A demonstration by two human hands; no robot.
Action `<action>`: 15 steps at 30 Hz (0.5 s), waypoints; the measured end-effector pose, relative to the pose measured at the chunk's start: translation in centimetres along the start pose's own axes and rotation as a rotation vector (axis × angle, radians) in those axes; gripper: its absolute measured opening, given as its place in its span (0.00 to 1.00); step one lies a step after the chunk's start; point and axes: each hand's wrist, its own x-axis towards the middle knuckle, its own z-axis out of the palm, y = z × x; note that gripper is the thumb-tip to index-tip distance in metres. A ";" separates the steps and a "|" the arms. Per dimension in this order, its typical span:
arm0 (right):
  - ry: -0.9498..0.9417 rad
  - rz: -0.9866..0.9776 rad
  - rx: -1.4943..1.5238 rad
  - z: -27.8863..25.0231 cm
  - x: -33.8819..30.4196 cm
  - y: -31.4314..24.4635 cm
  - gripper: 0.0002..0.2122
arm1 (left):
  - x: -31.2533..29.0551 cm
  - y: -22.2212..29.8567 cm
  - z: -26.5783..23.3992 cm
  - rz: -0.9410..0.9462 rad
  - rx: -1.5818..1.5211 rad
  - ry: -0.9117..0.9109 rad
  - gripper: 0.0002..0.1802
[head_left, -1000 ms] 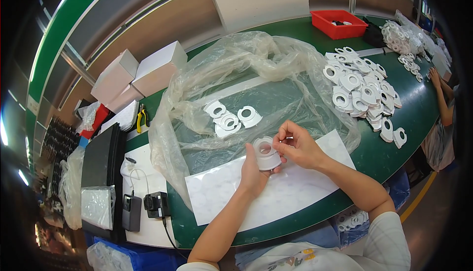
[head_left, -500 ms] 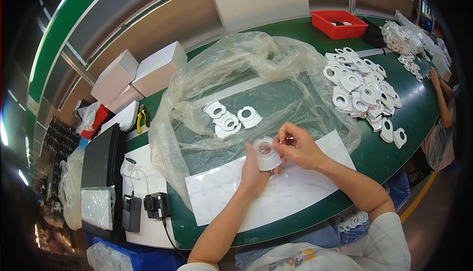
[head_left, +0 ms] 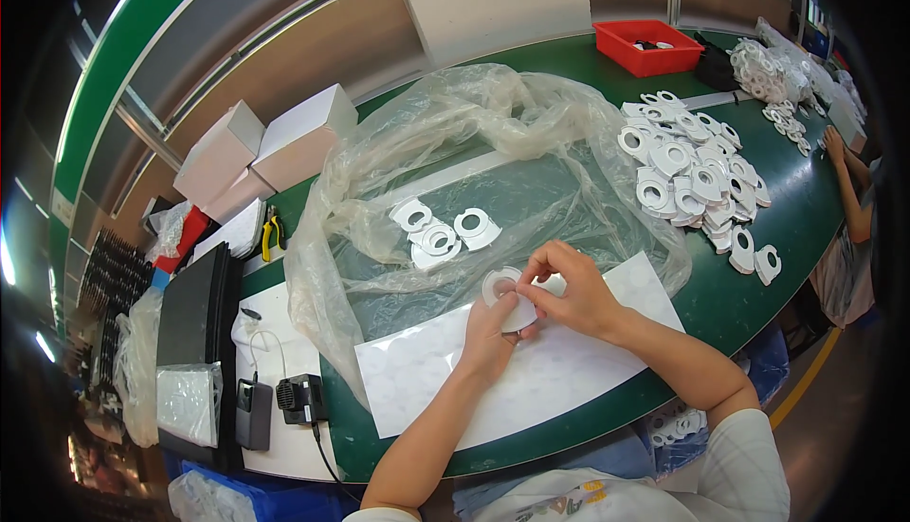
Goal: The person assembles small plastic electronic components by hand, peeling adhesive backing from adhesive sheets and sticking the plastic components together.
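Note:
My left hand (head_left: 491, 340) is closed around a white plastic ring-shaped part (head_left: 519, 317), its thumb lying across the face near the round hole. Over the part's right rim, my right hand (head_left: 573, 296) pinches thumb and forefinger together; anything between those fingertips is too small to make out. Both hands are above a white sheet (head_left: 417, 377) on the green table. Beyond them, a few similar white parts (head_left: 477, 228) lie on a crumpled clear plastic sheet (head_left: 531, 181).
A large heap of white parts (head_left: 703, 181) stands at the right, with a red bin (head_left: 646, 48) behind it. At left are white boxes (head_left: 305, 138), yellow-handled pliers (head_left: 273, 234), a black case (head_left: 194, 318) and a small black device (head_left: 300, 399). Another person's hand (head_left: 834, 146) is at far right.
The part has tilted in my left hand, and the left thumb has moved from its side onto its face. My right fingertips have shifted slightly left and down along the rim.

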 end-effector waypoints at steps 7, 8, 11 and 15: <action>0.306 -0.362 -0.518 -1.0 0.8 -0.6 0.08 | 0.0 -0.2 0.6 0.038 0.047 -0.013 0.15; 0.306 -0.363 -0.516 -1.2 0.7 -0.6 0.08 | 0.0 -0.2 0.6 0.027 0.078 -0.028 0.16; 0.143 0.043 -0.170 -1.5 0.4 -0.4 0.07 | 0.1 -0.3 0.6 0.016 0.141 -0.039 0.18; -0.005 0.336 0.120 -1.5 0.4 0.1 0.07 | -0.1 -0.4 1.1 0.012 0.241 -0.015 0.22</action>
